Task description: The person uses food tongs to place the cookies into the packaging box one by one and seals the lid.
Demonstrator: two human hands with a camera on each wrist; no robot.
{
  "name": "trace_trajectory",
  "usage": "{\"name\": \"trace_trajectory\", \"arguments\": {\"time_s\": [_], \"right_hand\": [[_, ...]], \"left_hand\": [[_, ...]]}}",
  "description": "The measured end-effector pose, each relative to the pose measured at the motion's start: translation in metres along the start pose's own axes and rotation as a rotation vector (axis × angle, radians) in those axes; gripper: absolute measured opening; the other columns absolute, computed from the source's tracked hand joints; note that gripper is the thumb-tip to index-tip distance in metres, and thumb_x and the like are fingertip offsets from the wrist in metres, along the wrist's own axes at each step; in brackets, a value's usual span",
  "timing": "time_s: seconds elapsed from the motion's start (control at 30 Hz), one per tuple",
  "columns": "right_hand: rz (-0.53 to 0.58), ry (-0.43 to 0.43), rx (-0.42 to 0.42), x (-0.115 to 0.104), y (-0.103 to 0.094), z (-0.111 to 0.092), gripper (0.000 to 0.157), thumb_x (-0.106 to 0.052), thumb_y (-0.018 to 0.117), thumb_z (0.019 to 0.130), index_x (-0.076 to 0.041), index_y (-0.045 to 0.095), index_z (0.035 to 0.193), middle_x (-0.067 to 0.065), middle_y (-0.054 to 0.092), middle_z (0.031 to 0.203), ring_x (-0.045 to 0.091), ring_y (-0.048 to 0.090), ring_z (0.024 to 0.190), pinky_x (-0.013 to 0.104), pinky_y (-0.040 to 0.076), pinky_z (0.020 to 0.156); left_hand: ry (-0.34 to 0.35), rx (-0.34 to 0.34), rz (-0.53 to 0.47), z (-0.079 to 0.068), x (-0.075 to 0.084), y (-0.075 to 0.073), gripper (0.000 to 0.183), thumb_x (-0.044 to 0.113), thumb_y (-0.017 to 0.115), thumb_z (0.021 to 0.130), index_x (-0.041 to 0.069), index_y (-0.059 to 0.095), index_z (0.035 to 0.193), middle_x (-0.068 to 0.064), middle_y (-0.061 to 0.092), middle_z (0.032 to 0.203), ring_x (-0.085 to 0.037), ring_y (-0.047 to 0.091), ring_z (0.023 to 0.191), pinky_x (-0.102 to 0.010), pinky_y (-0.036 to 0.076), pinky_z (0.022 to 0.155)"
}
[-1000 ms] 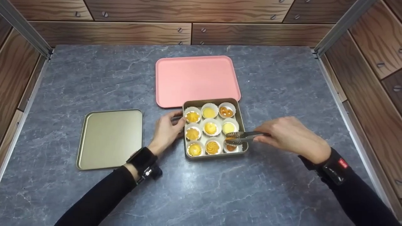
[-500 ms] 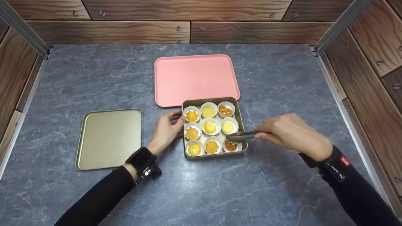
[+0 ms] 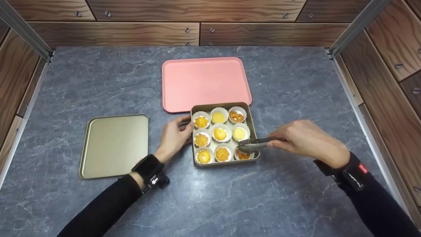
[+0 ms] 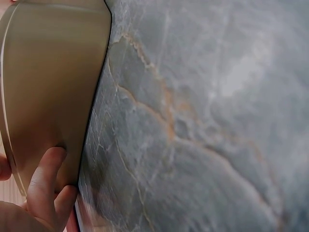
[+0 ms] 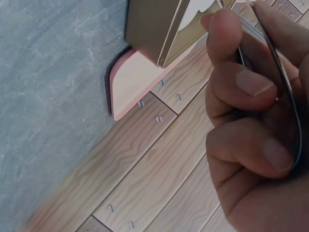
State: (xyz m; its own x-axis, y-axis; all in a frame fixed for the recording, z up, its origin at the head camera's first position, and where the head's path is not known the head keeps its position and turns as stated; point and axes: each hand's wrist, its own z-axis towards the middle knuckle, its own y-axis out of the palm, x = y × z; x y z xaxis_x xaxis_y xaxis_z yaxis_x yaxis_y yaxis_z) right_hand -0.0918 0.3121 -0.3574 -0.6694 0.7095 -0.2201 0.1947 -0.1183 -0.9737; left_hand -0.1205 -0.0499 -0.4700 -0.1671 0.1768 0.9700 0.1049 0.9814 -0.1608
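Note:
A gold square tin (image 3: 226, 165) holds several small cookies in white paper cups. My left hand (image 3: 174, 136) grips the tin's left wall, its fingertips on the outside and its thumb at the rim. In the left wrist view, bent fingers (image 4: 46, 186) press the tin's outer wall (image 4: 58, 87). My right hand (image 3: 297, 140) holds dark metal tongs (image 3: 253, 144) by their handles. The tongs' tips lie over the front right cup, partly hiding a brown pretzel-like cookie (image 3: 243, 155). In the right wrist view, curled fingers (image 5: 248, 92) wrap the tongs' thin metal arms (image 5: 289, 92).
A pink tray (image 3: 205, 84) lies just behind the tin, nearly touching it. The flat gold lid (image 3: 115, 146) lies left of the tin on the grey marbled table (image 3: 289, 204). Wood-patterned walls (image 3: 276, 34) bound the table at the back and sides.
The tongs' tips stood apart at the front right cup, drew close together, and now sit slightly apart over the same cookie. The left hand and tin have stayed in place.

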Motion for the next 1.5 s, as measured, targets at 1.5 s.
{"name": "trace_trajectory", "arguments": {"time_s": [1.5], "right_hand": [[0.091,0.574,0.488,0.086,0.073,0.007,0.040,-0.019,0.062,0.105,0.013,0.057,0.129,0.027,0.062,0.100,0.045,0.061,0.087,0.064,0.054,0.072]], "left_hand": [[0.015,-0.012,0.023,0.001,-0.001,-0.002,0.043,0.011,0.067,0.099,-0.003,0.060,0.139,-0.020,0.071,0.122,-0.030,0.071,0.110,-0.030,0.066,0.079]]}}
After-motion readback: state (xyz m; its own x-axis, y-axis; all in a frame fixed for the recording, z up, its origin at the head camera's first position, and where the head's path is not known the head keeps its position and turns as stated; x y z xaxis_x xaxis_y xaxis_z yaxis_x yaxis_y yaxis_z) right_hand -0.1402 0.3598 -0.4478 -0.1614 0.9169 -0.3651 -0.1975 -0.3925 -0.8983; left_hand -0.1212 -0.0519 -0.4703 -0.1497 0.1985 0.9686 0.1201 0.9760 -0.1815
